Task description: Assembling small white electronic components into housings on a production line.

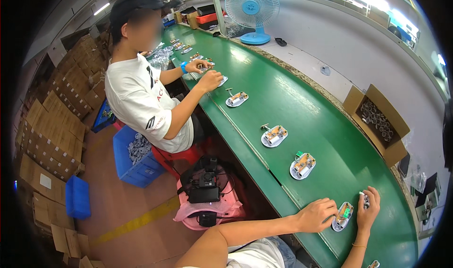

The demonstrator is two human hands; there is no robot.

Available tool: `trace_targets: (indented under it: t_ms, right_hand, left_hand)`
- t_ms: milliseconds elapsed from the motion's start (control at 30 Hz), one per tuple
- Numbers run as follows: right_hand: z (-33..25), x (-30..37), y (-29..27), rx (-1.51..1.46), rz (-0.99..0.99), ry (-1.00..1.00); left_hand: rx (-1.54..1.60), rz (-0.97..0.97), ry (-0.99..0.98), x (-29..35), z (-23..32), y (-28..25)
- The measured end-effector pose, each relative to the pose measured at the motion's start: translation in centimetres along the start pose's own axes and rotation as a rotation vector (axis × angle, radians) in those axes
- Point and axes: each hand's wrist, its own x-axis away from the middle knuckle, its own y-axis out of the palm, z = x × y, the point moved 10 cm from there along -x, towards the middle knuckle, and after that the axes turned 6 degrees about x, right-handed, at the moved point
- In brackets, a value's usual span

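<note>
On the green work surface before me lies a white oval housing (336, 224) with a bright green part on its inner side. My left hand (317, 215) is at its left edge, fingers curled and pressed together; what they grip, if anything, is hidden. Just right of the housing, my right hand (369, 209) pinches a small white-and-metal part (363, 198), mostly covered by the fingers. Further up the surface sits a similar housing (302, 166) with an orange board, a silvery cylinder and a green piece beside it. Another housing (274, 136) lies beyond that.
A co-worker (141, 89) handles similar units up the line. At right stands an open carton (396, 148) of small round parts. A blue fan (255, 13) stands at the back. Left are a pink stool (226, 209) with cameras, blue crates (134, 166) and stacked cartons (52, 131).
</note>
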Motion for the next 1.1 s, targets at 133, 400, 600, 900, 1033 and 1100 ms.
trace_targets:
  t_ms: [133, 400, 600, 900, 1033, 1100]
  right_hand:
    - [0.7, 0.0, 0.2, -0.037, -0.032, 0.034]
    - [0.2, 0.1, -0.7, -0.006, 0.031, 0.018]
    - [0.5, 0.2, -1.1, 0.006, 0.047, 0.013]
    - [0.5, -0.2, -2.3, -0.077, 0.102, 0.009]
    - [1.0, 0.1, -2.8, -0.118, 0.097, 0.103]
    - [1.9, 0.3, -3.2, -0.124, 0.089, 0.206]
  left_hand:
    - [0.002, -0.004, 0.0, 0.0, 0.1, 0.0]
    - [0.007, -0.002, -0.003, -0.1, 0.0, -0.1]
    - [0.003, -0.006, 0.0, -0.2, 0.1, 0.1]
    - [-0.016, 0.059, 0.002, -0.1, -0.1, -0.3]
    - [-0.035, 0.101, 0.006, -0.2, -0.4, -0.6]
    - [-0.042, 0.106, 0.006, -0.1, -0.5, -0.5]
